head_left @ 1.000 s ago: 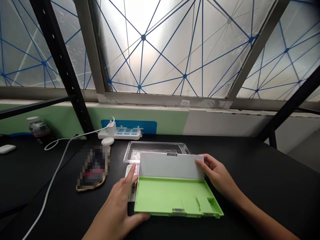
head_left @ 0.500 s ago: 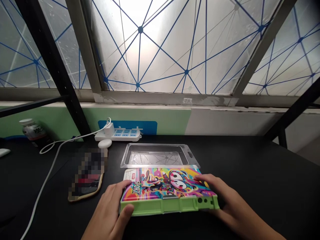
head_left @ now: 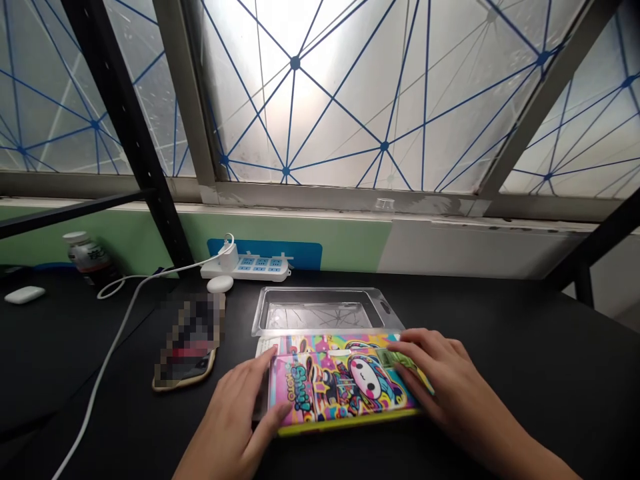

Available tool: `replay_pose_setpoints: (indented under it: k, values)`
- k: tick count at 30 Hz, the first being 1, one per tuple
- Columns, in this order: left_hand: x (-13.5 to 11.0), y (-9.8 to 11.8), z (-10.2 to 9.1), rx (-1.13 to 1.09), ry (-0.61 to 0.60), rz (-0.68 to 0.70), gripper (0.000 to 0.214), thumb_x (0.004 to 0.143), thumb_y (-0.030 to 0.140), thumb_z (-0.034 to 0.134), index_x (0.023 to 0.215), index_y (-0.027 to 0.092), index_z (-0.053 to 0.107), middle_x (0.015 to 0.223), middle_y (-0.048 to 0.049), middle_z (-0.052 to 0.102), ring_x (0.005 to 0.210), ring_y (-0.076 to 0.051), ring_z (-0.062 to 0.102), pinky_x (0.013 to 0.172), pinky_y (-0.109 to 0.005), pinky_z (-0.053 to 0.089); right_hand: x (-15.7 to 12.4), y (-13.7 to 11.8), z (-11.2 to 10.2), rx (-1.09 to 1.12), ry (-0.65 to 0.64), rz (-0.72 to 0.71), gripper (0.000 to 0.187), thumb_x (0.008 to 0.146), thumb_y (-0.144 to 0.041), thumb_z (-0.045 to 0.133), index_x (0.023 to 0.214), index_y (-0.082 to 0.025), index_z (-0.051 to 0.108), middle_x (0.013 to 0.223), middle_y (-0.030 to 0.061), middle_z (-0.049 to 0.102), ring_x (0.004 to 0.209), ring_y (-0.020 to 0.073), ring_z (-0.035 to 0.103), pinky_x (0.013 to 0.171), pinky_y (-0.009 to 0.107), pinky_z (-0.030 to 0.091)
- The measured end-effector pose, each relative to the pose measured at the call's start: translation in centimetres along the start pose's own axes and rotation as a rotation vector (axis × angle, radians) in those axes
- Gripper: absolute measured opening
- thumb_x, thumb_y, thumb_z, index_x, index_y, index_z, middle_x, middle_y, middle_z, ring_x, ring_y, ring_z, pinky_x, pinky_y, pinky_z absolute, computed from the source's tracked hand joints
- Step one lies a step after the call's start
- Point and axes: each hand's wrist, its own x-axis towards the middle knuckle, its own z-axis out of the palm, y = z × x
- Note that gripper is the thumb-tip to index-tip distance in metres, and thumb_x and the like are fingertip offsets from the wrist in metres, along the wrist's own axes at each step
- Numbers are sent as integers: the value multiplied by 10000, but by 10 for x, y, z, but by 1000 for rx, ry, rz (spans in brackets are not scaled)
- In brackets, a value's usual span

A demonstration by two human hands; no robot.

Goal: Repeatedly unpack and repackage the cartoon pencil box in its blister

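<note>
A brightly printed pencil case [head_left: 345, 390] with a cartoon figure on its lid lies on the black desk in front of me, a yellow-green edge showing along its near side. Behind it, partly covered, is a similarly printed card or panel [head_left: 310, 343]. My left hand [head_left: 240, 407] grips the case's left end, thumb on the near corner and fingers at the far one. At the right end, my right hand [head_left: 435, 373] has its fingers over the top near a green patch; its thumb is hidden. Just beyond lies a clear plastic tray [head_left: 257, 313], which looks like packaging.
A phone [head_left: 213, 363] lies to the left, near a white round object [head_left: 220, 285]. A white cable [head_left: 107, 360] runs to a power strip [head_left: 263, 268] by the wall. Farther left are a bottle [head_left: 90, 260] and a small white case [head_left: 25, 295]. Black metal posts flank the desk.
The pencil case has tipped so that its printed lid faces up toward me and the green side is out of sight. My right fingers have moved onto its top. The view has shifted slightly left.
</note>
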Motion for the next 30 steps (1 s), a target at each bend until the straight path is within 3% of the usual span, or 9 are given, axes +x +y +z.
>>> replay_pose_setpoints:
  k: [3,6,9,13,19,24,28,30]
  values:
    - [-3,-3,0,-22,-37,22,757,882,505,649,1532,279,333,1459,-102,540,1304,-324,525,1069,-442,447,19,-26,-4,29,-123,-123,287,966,-391,538,1206,-257,618,1176,99,647,1029,284,599,878,459,469]
    - [-4,-2,2,-35,-52,-18,982,782,454,780,1576,289,227,1503,-113,493,1325,-351,504,1115,-494,393,41,-52,0,87,-226,-134,291,968,-404,537,1169,-215,627,1113,110,644,1002,293,587,864,472,480]
    - [-2,0,2,-52,-77,-30,1029,812,340,753,1594,323,84,1552,-84,431,1352,-325,487,1132,-490,374,54,-67,10,122,-231,-125,265,992,-375,483,1087,-182,637,1033,115,627,947,285,575,829,467,492]
    - [1,2,-2,-61,-125,-53,1072,841,306,710,1585,318,-63,1577,-75,387,1372,-311,470,1132,-484,375,56,-69,21,122,-181,-132,251,1014,-349,430,1044,-178,612,1009,116,606,926,276,565,820,462,499]
    - [3,7,-5,-44,-171,-63,976,872,334,669,1594,317,14,1593,-70,353,1398,-343,431,1149,-521,330,53,-64,26,133,-95,-165,179,1008,-308,450,998,-185,579,989,107,595,924,265,567,813,438,519]
    - [2,11,-5,-90,-172,-153,919,928,382,590,1595,249,-28,1563,-101,409,1431,-329,380,1134,-505,367,51,-63,28,90,132,-193,137,990,-310,505,1017,-184,552,1007,119,605,938,268,576,798,417,526]
    - [-3,7,-11,-128,-138,-99,719,971,579,439,1582,275,211,1550,-85,424,1437,-350,363,1117,-535,391,35,-61,17,48,344,-293,182,966,-340,579,1086,-209,545,1019,112,650,955,272,602,864,439,501]
    - [-7,4,-16,-157,-123,-82,650,985,643,280,1544,316,330,1522,-48,462,1439,-340,357,1107,-538,407,21,-62,5,60,368,-382,198,928,-295,650,1092,-240,554,975,75,688,923,257,630,916,446,477]
